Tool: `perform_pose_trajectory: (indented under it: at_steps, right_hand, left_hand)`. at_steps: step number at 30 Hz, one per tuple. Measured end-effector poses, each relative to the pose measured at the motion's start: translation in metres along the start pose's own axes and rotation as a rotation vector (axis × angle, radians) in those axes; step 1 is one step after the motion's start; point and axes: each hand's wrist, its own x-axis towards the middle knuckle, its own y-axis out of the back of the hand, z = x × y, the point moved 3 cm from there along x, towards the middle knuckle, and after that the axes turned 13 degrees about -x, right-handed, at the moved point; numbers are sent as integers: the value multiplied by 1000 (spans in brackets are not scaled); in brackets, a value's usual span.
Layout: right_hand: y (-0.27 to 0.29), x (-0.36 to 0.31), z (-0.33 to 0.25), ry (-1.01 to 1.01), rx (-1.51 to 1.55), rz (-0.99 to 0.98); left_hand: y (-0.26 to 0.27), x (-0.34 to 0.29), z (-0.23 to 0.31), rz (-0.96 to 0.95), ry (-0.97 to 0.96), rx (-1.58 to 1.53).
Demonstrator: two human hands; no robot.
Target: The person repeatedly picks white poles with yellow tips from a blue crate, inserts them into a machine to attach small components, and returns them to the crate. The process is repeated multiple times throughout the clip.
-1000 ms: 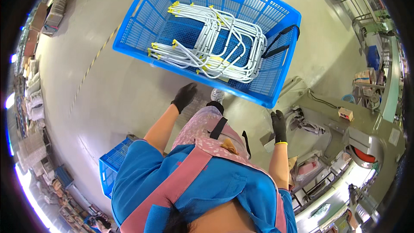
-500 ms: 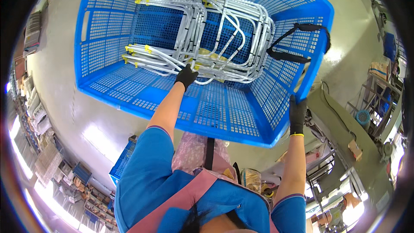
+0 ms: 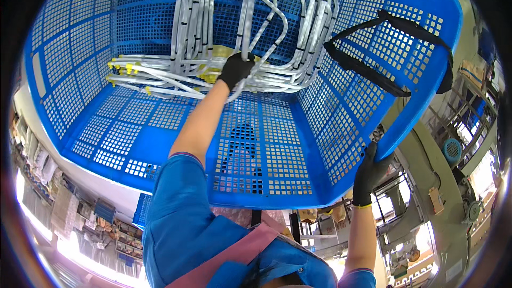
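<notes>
A large blue plastic basket (image 3: 144,141) with lattice walls fills the view in front of me. Inside it lie several white bent-tube frames (image 3: 319,26), nested together, with yellow caps on their ends and black marks along them. My left hand (image 3: 236,72), in a black glove, reaches into the basket and closes around one white tube frame (image 3: 247,26), part of which stands up above the others. At the basket's near right corner my right hand (image 3: 369,175), also gloved in black, grips the rim by the handle slot. Its fingertips are partly hidden behind the rim.
A black strap (image 3: 368,74) loops over the basket's right side. Past that side stand a grey-green machine beam (image 3: 426,181) and a round blue motor (image 3: 452,149). Another blue crate (image 3: 142,210) sits below left, and loaded shelves (image 3: 125,240) line the left edge.
The basket appears larger and closer, shifted in view. My left hand now grasps a tube frame, part of which has come up. My right hand keeps its hold at the rim, lower in view.
</notes>
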Motion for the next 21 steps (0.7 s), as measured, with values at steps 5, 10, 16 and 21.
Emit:
perform_pose_trajectory:
  at_steps: [5,10,16,21]
  right_hand:
    - [1,0,2,-21,3,17]
    - [1,-3,4,-84,32,5]
    - [-1,-2,1,-78,178,-18]
    - [2,-3,-3,20,200,-48]
  left_hand:
    - [-38,-7,-26,374,66,641]
    - [-44,-26,-74,188,185,749]
    - [-52,-24,-81,61,249,952]
    - [-47,-38,-81,100,145,607]
